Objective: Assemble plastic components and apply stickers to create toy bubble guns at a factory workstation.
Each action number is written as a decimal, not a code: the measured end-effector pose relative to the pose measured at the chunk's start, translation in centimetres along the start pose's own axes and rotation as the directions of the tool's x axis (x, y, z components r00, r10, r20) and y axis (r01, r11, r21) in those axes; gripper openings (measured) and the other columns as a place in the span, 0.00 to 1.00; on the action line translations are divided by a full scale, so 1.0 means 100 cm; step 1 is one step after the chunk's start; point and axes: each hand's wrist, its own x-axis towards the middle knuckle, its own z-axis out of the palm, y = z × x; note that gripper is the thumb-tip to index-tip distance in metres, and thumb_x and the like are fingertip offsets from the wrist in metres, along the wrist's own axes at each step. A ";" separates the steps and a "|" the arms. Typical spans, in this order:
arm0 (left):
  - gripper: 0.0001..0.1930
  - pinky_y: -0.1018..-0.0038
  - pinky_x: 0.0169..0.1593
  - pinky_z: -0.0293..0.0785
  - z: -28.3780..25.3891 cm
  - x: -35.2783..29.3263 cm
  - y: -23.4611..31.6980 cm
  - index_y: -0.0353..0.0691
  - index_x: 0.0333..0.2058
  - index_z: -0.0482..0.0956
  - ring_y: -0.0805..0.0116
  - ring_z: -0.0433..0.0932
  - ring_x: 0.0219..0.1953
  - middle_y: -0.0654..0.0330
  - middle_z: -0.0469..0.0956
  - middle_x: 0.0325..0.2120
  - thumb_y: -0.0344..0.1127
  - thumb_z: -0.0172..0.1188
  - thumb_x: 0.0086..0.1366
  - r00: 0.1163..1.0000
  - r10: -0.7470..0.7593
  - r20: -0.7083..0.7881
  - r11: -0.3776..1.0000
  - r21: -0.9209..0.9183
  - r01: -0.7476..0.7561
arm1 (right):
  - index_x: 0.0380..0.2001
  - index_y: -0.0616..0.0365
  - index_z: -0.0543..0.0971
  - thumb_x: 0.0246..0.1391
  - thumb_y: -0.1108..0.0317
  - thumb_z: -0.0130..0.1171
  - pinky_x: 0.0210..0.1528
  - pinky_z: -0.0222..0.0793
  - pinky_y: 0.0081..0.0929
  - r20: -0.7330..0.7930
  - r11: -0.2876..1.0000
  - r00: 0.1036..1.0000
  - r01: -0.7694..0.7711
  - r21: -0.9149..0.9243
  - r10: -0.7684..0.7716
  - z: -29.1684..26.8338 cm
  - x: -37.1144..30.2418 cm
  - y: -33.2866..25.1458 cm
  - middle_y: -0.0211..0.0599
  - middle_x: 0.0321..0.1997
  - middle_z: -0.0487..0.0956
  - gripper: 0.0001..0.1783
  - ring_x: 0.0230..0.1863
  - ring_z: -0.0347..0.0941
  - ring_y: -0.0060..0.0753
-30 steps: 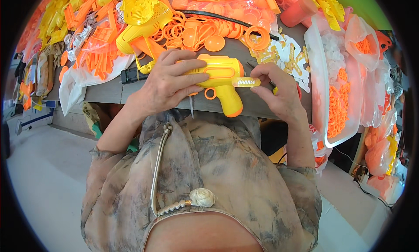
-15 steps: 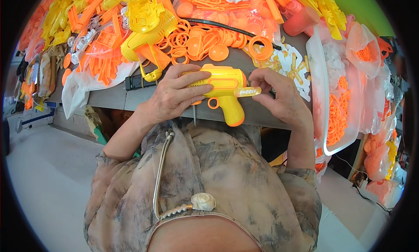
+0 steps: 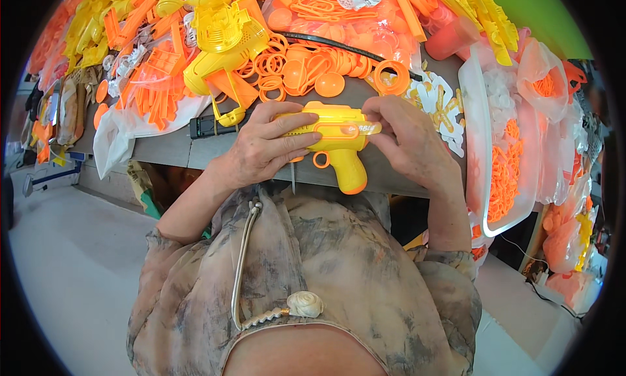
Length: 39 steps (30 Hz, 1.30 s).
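Toy gun (image 3: 336,143) of yellow plastic w/ orange trim is at the near edge of the grey table (image 3: 169,141), grip pointing twd the wearer, front end to the L; can't tell if it touches the surface or is held just above. L hand (image 3: 264,144) is wrapped over the front end, fingers lying across its side, gripping it. R hand (image 3: 411,138) is at the rear, thumb + bent fingers around the R end of a small rounded glossy strip (image 3: 357,129) w/ white lettering, which lies along the gun's side; can't tell if they pinch it or only touch. Just beyond R hand: pile of white & yellow flat plastic pieces (image 3: 443,109), plus a thick orange plastic ring (image 3: 391,89). Farther R, a white plastic tub (image 3: 478,180) w/ orange chain-like links (image 3: 505,174). Beyond L hand: large yellow plastic casing (image 3: 225,57).
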 end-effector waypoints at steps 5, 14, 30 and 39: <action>0.18 0.62 0.48 0.68 0.000 0.001 0.001 0.43 0.44 0.79 0.54 0.70 0.49 0.59 0.74 0.47 0.33 0.62 0.52 1.000 -0.010 -0.006 1.000 -0.008 0.010 | 0.38 0.59 0.71 0.39 0.80 0.60 0.34 0.67 0.27 -0.063 0.996 0.995 0.084 0.026 -0.082 0.019 0.001 0.005 0.37 0.33 0.72 0.19 0.31 0.70 0.33; 0.19 0.62 0.48 0.66 0.001 0.000 0.001 0.43 0.44 0.78 0.56 0.69 0.48 0.60 0.73 0.47 0.33 0.62 0.51 1.000 -0.014 -0.005 1.000 0.000 0.014 | 0.40 0.59 0.72 0.37 0.82 0.62 0.37 0.66 0.27 -0.269 0.986 0.958 0.131 0.108 -0.098 0.042 -0.007 0.009 0.35 0.33 0.75 0.22 0.34 0.70 0.34; 0.24 0.61 0.50 0.67 -0.007 0.003 0.009 0.47 0.50 0.74 0.53 0.67 0.49 0.58 0.68 0.51 0.32 0.62 0.51 0.988 -0.043 0.147 0.990 0.139 0.022 | 0.45 0.60 0.71 0.42 0.78 0.61 0.52 0.62 0.27 -0.279 0.968 0.960 0.062 0.243 0.009 0.054 -0.017 0.014 0.39 0.48 0.72 0.22 0.49 0.67 0.33; 0.28 0.61 0.47 0.66 -0.001 0.002 0.010 0.46 0.49 0.75 0.56 0.68 0.48 0.60 0.69 0.50 0.33 0.65 0.44 0.995 -0.018 0.094 0.985 0.170 0.002 | 0.47 0.61 0.70 0.54 0.78 0.51 0.58 0.59 0.27 -0.202 0.636 0.929 -0.044 0.771 0.309 0.084 -0.027 0.023 0.43 0.60 0.63 0.16 0.57 0.62 0.32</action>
